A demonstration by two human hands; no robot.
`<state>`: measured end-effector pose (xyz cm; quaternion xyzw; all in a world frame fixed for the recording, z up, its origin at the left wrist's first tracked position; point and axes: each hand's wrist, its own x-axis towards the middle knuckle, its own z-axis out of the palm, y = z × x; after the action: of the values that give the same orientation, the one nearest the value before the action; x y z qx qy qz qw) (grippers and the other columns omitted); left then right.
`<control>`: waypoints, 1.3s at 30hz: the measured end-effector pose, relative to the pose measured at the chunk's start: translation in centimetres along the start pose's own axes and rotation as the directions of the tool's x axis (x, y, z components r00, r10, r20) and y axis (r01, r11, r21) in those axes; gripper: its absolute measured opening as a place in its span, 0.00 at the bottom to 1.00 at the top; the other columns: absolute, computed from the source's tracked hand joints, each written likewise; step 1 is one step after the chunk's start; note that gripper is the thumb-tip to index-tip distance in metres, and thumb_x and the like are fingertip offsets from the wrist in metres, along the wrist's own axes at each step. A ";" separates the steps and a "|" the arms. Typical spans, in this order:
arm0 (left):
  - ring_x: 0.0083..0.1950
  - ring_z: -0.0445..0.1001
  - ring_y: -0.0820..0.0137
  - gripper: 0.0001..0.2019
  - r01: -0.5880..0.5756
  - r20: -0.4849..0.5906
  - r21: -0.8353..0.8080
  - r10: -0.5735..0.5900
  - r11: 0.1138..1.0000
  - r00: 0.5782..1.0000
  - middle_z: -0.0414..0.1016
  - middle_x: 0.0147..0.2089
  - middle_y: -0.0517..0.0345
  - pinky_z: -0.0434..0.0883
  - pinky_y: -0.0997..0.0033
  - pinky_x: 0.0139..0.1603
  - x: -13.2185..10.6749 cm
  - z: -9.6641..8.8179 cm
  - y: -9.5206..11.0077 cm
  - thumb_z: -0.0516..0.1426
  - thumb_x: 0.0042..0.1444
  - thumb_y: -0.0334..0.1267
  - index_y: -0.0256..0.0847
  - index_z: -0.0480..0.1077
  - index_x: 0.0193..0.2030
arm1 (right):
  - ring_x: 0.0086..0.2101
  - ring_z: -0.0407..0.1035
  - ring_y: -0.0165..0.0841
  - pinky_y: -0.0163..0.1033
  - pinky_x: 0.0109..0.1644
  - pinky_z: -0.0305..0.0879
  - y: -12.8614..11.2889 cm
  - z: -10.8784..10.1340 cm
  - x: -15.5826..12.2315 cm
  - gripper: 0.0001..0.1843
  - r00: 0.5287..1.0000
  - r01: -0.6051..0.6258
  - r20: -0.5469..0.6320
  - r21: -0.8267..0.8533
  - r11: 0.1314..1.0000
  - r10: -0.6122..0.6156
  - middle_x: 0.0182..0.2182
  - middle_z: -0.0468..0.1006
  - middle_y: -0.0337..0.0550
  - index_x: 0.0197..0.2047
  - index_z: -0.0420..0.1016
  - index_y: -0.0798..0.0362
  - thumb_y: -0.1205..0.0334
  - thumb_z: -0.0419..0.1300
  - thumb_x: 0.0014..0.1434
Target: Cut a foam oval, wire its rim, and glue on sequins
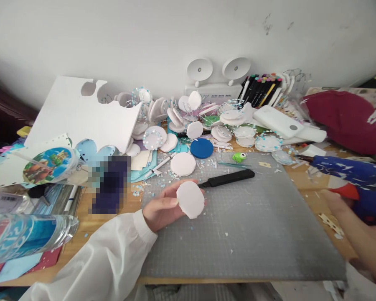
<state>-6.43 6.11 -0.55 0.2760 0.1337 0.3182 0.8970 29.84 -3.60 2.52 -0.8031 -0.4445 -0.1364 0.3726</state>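
My left hand [164,209] holds a small white foam disc [190,200] with trimmed, uneven edges, pinched between thumb and fingers above the grey cutting mat [253,234]. Just behind the disc lies a craft knife with a black handle [230,178], its blade end partly covered by the hand. My right hand [360,234] is at the right edge with a finger stretched out, close to the red trigger of a blue hot glue gun [354,171]. Its other fingers are hidden. On the mat's far part rest another white disc [183,164] and a blue round lid [201,148].
Several foam discs, some ringed with blue-and-white beads, crowd the back. A cut-out white foam board [84,113] leans left, near a lidded cup [50,165] and a water bottle [28,238]. A twin-head lamp [213,90], markers [263,90] and a maroon cap [347,119] stand behind.
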 end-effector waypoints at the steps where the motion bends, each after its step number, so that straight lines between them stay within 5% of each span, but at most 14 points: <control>1: 0.51 0.74 0.54 0.30 -0.006 -0.005 0.002 0.006 1.000 1.000 0.74 0.53 0.44 0.68 0.60 0.51 0.0 0.1 0.0 0.65 0.44 0.39 0.36 0.68 0.56 | 0.16 0.64 0.37 0.42 0.20 0.57 -1.8 0.1 0.0 0.18 0.998 -0.064 -0.015 -0.003 0.998 0.064 0.16 0.70 0.39 0.24 0.68 0.46 0.53 0.72 0.35; 3: 0.50 0.75 0.55 0.29 -0.022 -0.018 0.009 0.022 1.000 1.000 0.74 0.51 0.45 0.69 0.62 0.48 0.1 0.2 0.0 0.66 0.44 0.38 0.37 0.69 0.55 | 0.16 0.65 0.37 0.41 0.19 0.58 -5.4 0.7 0.0 0.17 0.998 -0.066 0.019 0.018 0.998 0.066 0.14 0.70 0.40 0.20 0.67 0.47 0.51 0.71 0.34; 6: 0.49 0.75 0.56 0.27 -0.044 -0.030 0.029 0.044 0.999 0.999 0.75 0.50 0.47 0.70 0.64 0.45 0.1 0.5 0.1 0.67 0.42 0.37 0.39 0.71 0.52 | 0.14 0.64 0.34 0.38 0.18 0.58 -9.5 2.2 -0.5 0.15 0.986 0.137 0.073 0.153 0.979 -0.149 0.11 0.69 0.38 0.18 0.66 0.50 0.50 0.65 0.41; 10: 0.47 0.75 0.58 0.26 -0.071 -0.048 0.063 0.074 0.995 0.996 0.76 0.49 0.49 0.70 0.66 0.41 0.3 0.7 0.1 0.67 0.41 0.36 0.41 0.72 0.50 | 0.12 0.62 0.30 0.34 0.17 0.57 -11.9 5.0 -2.4 0.17 0.914 0.390 -0.015 0.309 0.867 -0.406 0.09 0.67 0.36 0.16 0.62 0.50 0.55 0.62 0.48; 14: 0.45 0.75 0.59 0.27 -0.071 -0.093 0.104 0.081 0.992 0.992 0.76 0.44 0.50 0.70 0.67 0.40 0.4 0.6 0.0 0.68 0.39 0.37 0.40 0.71 0.50 | 0.10 0.60 0.29 0.34 0.16 0.56 -11.7 6.8 -4.4 0.17 0.864 0.484 -0.041 0.346 0.804 -0.502 0.08 0.64 0.34 0.15 0.60 0.50 0.59 0.61 0.48; 19: 0.43 0.75 0.62 0.28 -0.030 -0.121 0.091 0.041 0.995 0.992 0.76 0.44 0.51 0.70 0.69 0.39 0.5 0.6 -0.1 0.69 0.37 0.36 0.40 0.72 0.49 | 0.18 0.68 0.34 0.38 0.23 0.65 -11.0 7.0 -5.3 0.06 0.859 0.467 0.000 0.405 0.786 -0.511 0.17 0.72 0.36 0.28 0.68 0.50 0.60 0.62 0.49; 24: 0.43 0.76 0.61 0.30 -0.004 -0.100 0.102 0.015 0.995 0.995 0.77 0.44 0.50 0.70 0.69 0.39 0.6 0.6 -0.2 0.71 0.35 0.36 0.41 0.72 0.49 | 0.24 0.72 0.37 0.40 0.27 0.66 -10.9 7.0 -5.3 0.08 0.849 0.478 0.027 0.390 0.787 -0.528 0.23 0.75 0.40 0.28 0.66 0.49 0.60 0.63 0.50; 39: 0.43 0.74 0.63 0.32 0.013 -0.077 0.175 0.001 0.985 0.997 0.76 0.43 0.51 0.69 0.69 0.40 0.6 0.0 -0.5 0.72 0.32 0.38 0.43 0.73 0.49 | 0.20 0.67 0.34 0.39 0.25 0.60 -10.8 6.9 -5.4 0.11 0.825 0.506 0.050 0.379 0.775 -0.563 0.20 0.70 0.39 0.24 0.63 0.50 0.60 0.63 0.51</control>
<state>-5.73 6.16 -0.82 0.3409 0.1962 0.3130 0.8645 17.23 1.54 -0.02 -0.5720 -0.7001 -0.0903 0.4177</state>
